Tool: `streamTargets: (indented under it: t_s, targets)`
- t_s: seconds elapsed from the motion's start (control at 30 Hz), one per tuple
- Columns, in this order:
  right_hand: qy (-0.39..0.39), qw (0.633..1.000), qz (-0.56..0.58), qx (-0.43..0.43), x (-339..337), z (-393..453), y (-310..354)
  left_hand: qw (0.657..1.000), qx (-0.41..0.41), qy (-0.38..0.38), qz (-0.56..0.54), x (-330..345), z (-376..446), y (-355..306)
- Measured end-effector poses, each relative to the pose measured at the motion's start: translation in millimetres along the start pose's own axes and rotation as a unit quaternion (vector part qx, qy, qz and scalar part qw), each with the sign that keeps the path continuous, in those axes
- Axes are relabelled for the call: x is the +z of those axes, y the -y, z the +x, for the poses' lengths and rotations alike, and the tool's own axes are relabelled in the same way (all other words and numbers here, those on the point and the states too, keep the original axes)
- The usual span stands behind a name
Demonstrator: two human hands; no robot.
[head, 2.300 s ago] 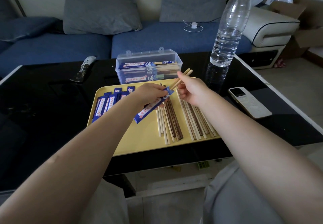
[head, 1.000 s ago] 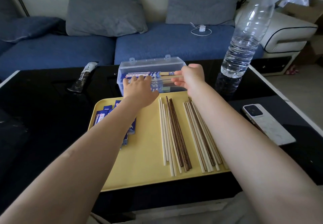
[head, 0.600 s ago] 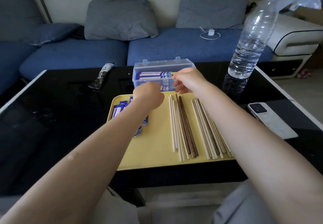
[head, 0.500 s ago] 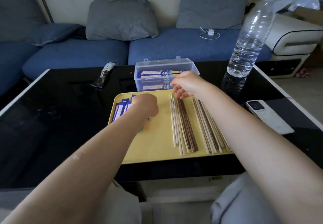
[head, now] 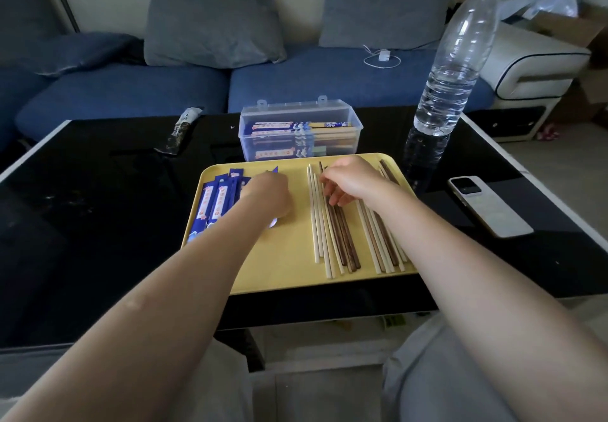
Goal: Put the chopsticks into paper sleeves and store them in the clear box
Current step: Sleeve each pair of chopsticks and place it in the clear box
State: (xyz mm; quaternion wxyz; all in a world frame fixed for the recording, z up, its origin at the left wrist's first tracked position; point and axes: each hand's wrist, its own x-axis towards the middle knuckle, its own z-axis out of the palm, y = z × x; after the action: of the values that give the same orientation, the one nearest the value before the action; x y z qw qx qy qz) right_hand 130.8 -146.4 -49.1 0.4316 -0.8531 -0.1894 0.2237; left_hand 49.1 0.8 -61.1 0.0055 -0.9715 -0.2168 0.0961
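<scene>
A yellow tray (head: 289, 257) lies on the black table. Several blue paper sleeves (head: 215, 204) are stacked on its left side. My left hand (head: 269, 194) rests over them and grips one sleeve, whose ends (head: 273, 170) stick out above and below the fist. Loose light and dark chopsticks (head: 332, 244) lie in two groups on the tray's right half. My right hand (head: 348, 181) is over their far ends, fingertips pointing down and touching them. The clear box (head: 357, 133) stands open behind the tray and holds several sleeved chopsticks.
A tall water bottle (head: 455, 69) stands at the tray's back right. A white phone (head: 487, 206) lies right of the tray, and a dark packet (head: 179, 130) lies at the back left. A blue sofa (head: 131, 89) runs behind the table.
Both hands put a sleeved pair into the clear box, then drew back to the tray. The left hand went down onto the sleeves, the right onto the loose chopsticks.
</scene>
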Motion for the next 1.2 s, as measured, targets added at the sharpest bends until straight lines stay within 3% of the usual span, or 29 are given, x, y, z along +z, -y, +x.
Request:
streamTargets:
  t_s: [0.1, 0.2, 0.3, 0.4, 0.5, 0.53, 0.57, 0.67, 0.73, 0.8, 0.9, 1.07, 1.2]
  targets:
    - [0.020, 1.000, -0.017, -0.005, 2.3, -1.4, -1.2, 0.989, -0.045, 0.019, -0.138, -6.2, 0.0, -2.9]
    - [0.075, 0.997, 0.007, -0.033, 0.8, -6.4, 2.3, 0.916, -0.104, 0.024, -0.386, -12.4, 3.8, -7.3]
    - [0.124, 0.989, 0.008, -0.080, 1.0, -10.3, 5.5, 0.861, -0.138, 0.044, -0.487, -23.2, 1.2, -10.2]
    - [0.088, 0.988, -0.052, -0.114, 0.5, -11.4, 7.3, 0.840, -0.138, 0.034, -0.524, -29.2, -3.4, -11.5]
    - [0.015, 0.985, -0.096, -0.140, -1.7, -9.6, 3.8, 0.777, -0.107, -0.009, -0.620, -25.2, -1.8, -7.5]
    - [-0.009, 0.985, -0.093, -0.144, -3.2, -8.4, 1.7, 0.774, -0.092, -0.018, -0.627, -22.4, -1.5, -6.3]
    - [-0.025, 0.986, -0.075, -0.145, -4.7, -7.2, 0.0, 0.792, -0.075, -0.028, -0.605, -19.1, -1.3, -5.6]
    - [-0.043, 0.991, -0.023, -0.122, -9.3, -5.5, -0.9, 0.918, 0.008, -0.120, -0.378, -9.8, 0.2, -5.3]
    - [-0.036, 0.994, 0.007, -0.103, -10.8, -6.4, 0.4, 0.952, 0.072, -0.215, -0.206, -6.3, 0.8, -6.2]
    - [-0.026, 0.995, 0.030, -0.088, -11.1, -7.1, 0.5, 0.950, 0.120, -0.264, -0.116, -7.3, 0.0, -8.7]
    - [-0.025, 0.996, 0.032, -0.075, -9.2, -6.7, 0.4, 0.949, 0.115, -0.275, -0.101, -12.0, -1.7, -13.1]
    - [-0.042, 0.997, 0.060, -0.024, -3.4, -4.2, 0.8, 0.971, 0.025, -0.193, -0.140, -11.4, -2.4, -16.1]
    - [0.003, 0.998, 0.069, -0.007, 2.0, -4.4, -0.8, 0.945, 0.002, -0.098, -0.313, -8.6, -2.7, -16.4]
